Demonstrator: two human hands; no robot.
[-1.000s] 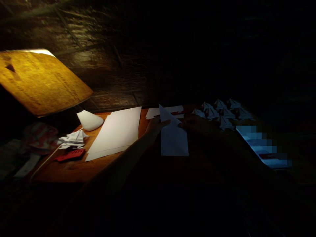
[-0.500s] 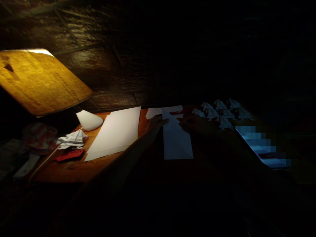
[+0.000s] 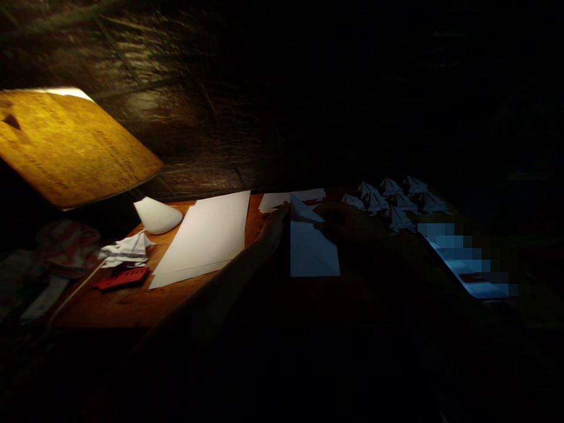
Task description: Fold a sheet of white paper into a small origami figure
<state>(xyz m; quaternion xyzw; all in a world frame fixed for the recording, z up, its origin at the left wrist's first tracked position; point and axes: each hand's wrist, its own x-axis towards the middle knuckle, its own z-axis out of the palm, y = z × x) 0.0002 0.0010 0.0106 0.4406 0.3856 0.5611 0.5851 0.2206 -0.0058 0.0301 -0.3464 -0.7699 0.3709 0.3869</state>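
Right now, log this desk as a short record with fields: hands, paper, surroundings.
left hand: touches the upper left edge of the partly folded white paper sheet; grip too dark to tell
right hand: rests on that sheet's folded top, in shadow
beside it, left: stack of plain white paper sheets on the orange-brown wooden table
beside it, right: cluster of small folded white paper figures
far left: yellow lampshade, flat red object

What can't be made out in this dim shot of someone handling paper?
Head view only:
Right hand: shadow hides its fingers on the folded sheet.
Left hand: grip lost in darkness.
Folded paper figures: too dim and small to identify.
Blue patch: pixelated blur.
Red object: too small, dim.
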